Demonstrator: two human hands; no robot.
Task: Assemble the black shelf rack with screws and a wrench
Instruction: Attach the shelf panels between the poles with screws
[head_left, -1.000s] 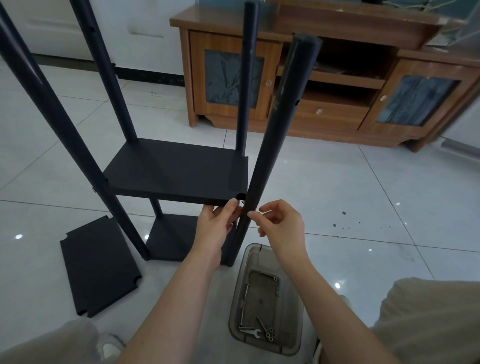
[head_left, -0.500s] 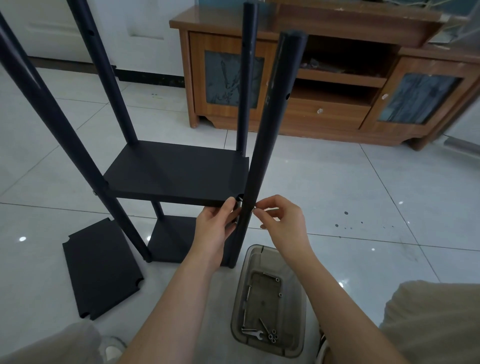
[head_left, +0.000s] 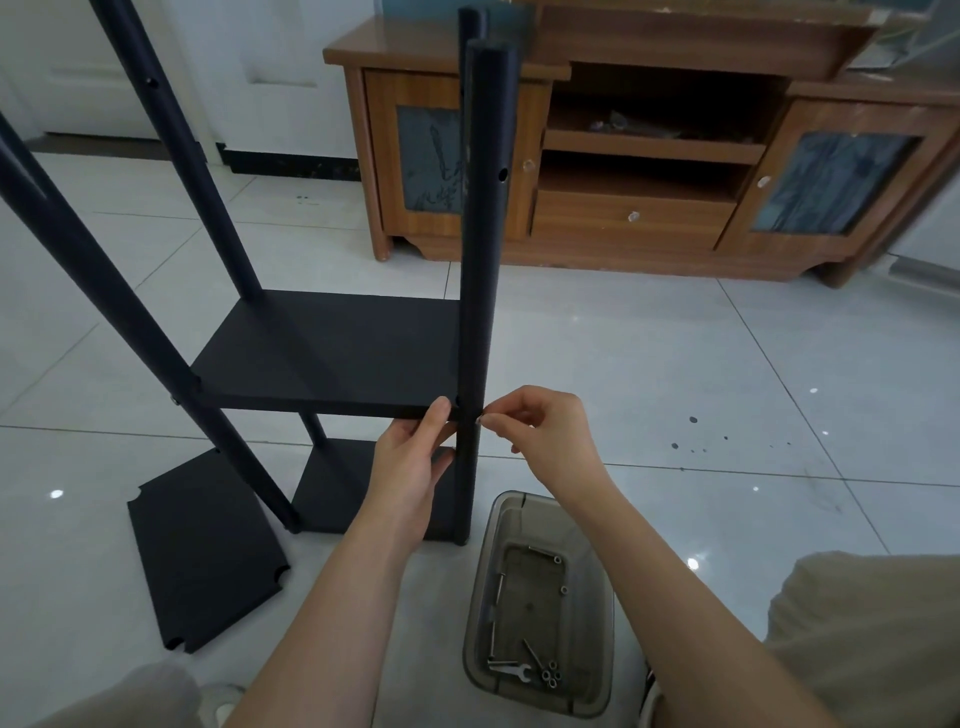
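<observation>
The black shelf rack stands on the tiled floor, with a middle shelf board (head_left: 332, 353) and a lower board (head_left: 337, 483) between several black poles. The near right pole (head_left: 480, 260) stands almost upright at the middle board's front right corner. My left hand (head_left: 415, 457) grips that corner from below, thumb on the board's edge. My right hand (head_left: 545, 431) pinches a small screw (head_left: 479, 417) against the pole at shelf height. A wrench (head_left: 511, 671) lies in the plastic box.
A clear plastic box (head_left: 597, 623) near my knees holds long screws and several nuts. A spare black board (head_left: 202, 545) lies flat on the floor at left. A wooden TV cabinet (head_left: 649, 208) stands behind. My knees show at both lower corners.
The near right pole has swung from leaning right to nearly upright against the shelf corner. My right hand has moved in to the pole with the screw.
</observation>
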